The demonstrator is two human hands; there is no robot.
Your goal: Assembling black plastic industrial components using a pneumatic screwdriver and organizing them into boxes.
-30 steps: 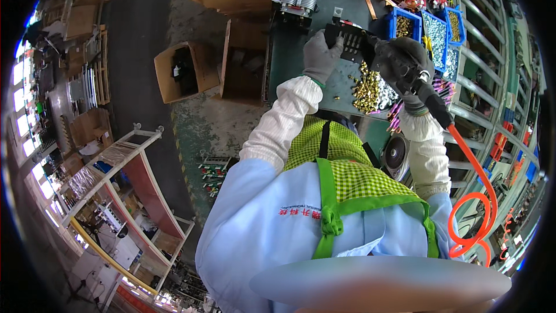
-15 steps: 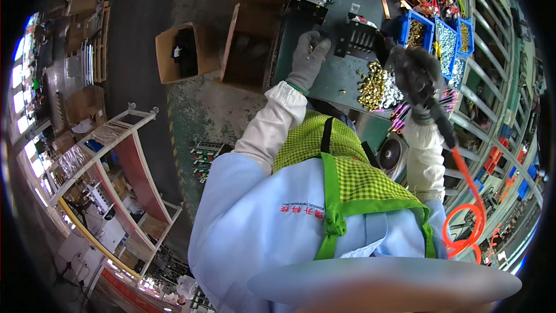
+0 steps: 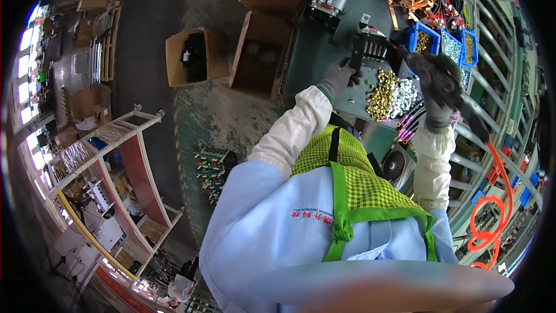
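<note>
Your left hand (image 3: 343, 77), gloved grey, reaches forward with the arm stretched out and its grip closed on the black finned component (image 3: 370, 51) standing on the green tabletop (image 3: 315, 52). Your right hand (image 3: 435, 78) wraps a black air tool (image 3: 463, 110), elbow bent, just beside the brass screw pile (image 3: 391, 88).

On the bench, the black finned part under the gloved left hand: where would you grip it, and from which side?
Probably by its near end, coming from the person's left, as the left hand already does. The black finned part lies flat on the green bench; the right hand holds a black power tool at its right side, and the pile of brass and silver fasteners crowds the near right.
</note>
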